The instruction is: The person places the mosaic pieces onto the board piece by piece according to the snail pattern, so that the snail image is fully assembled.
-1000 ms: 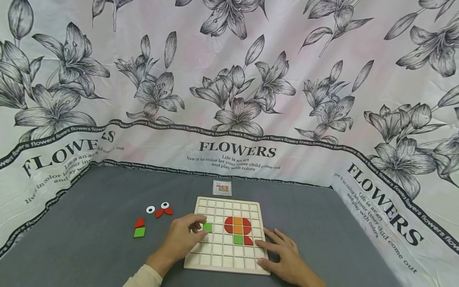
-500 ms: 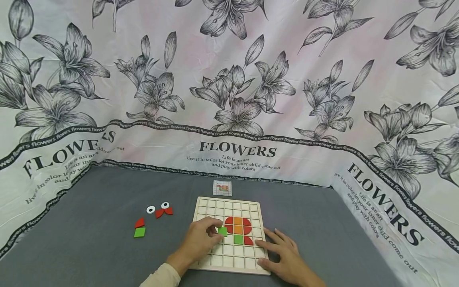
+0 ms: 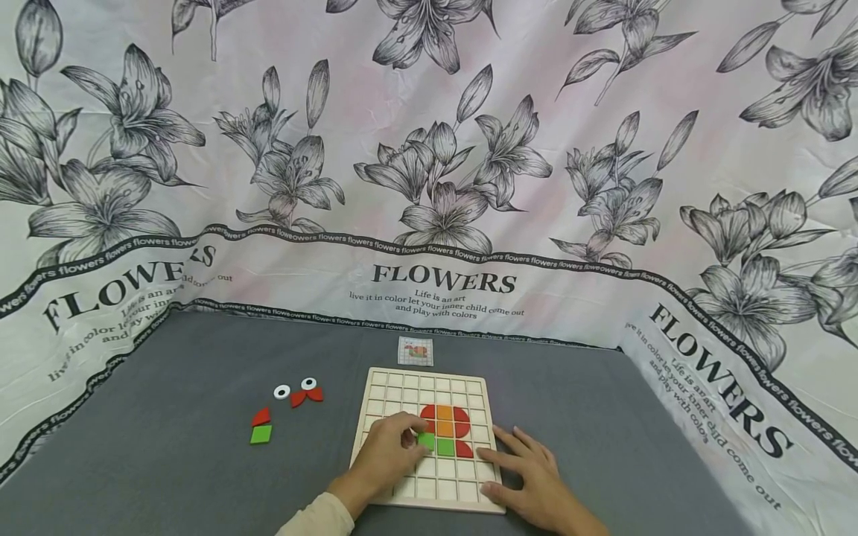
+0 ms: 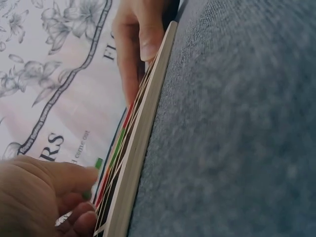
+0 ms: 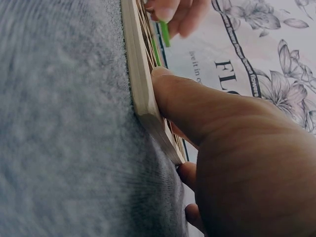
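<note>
My left hand (image 3: 383, 452) pinches a green square tile (image 3: 426, 441) between thumb and fingers, over the wooden grid board (image 3: 409, 488). In the right wrist view that held tile (image 5: 165, 33) is tilted and slightly above the board's face. To its right on the board lie another green square (image 3: 445, 447) and a red quarter-round tile (image 3: 464, 449). Behind them, orange squares (image 3: 445, 428) stand between red curved tiles (image 3: 461, 422); my left fingers partly cover the left red ones. My right hand (image 3: 539, 484) rests on the board's right edge, thumb and fingers extended.
Left of the board on the grey cloth (image 3: 188, 447) lie a loose green square (image 3: 261, 434), several red curved tiles (image 3: 261, 416) and two white eye discs (image 3: 281, 391). A small picture card (image 3: 415, 351) lies behind the board. A flower-printed curtain (image 3: 442, 290) encloses the table.
The left hand has carried the green tile rightward across the board, from its left side to just left of the other green square. My right hand has stayed in place.
</note>
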{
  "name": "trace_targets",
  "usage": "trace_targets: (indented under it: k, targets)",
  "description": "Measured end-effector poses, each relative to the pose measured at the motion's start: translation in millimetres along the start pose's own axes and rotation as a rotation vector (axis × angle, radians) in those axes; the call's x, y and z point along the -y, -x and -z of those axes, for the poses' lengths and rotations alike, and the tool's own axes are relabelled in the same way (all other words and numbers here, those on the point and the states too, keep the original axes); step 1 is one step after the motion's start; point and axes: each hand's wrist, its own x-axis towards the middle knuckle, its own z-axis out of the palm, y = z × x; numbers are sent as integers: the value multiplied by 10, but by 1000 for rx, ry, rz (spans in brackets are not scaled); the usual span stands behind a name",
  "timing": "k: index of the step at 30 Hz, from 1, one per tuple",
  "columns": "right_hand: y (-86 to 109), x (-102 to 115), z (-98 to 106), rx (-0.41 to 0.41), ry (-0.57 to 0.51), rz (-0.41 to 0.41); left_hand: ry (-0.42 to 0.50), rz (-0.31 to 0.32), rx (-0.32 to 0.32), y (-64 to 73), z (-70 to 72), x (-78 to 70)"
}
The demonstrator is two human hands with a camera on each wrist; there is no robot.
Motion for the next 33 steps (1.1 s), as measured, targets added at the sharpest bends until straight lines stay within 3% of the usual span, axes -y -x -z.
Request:
trace_targets:
  k: [6,15,23,27,33]
  targets:
    - [12,-3,6,-11,0,12,-80,1,7,-4,-53,18]
    - [4,14,9,0,17,-13,-129,2,5,4,-67,21]
    - [3,25,13,-9,20,-1,-87,3,-9,25,-30,0]
    - [2,28,18,2,13,-3,-54,-37,-51,45,28,-27]
    - [1,23,21,13,-3,-13,-65,-130,-187,107,231,-46]
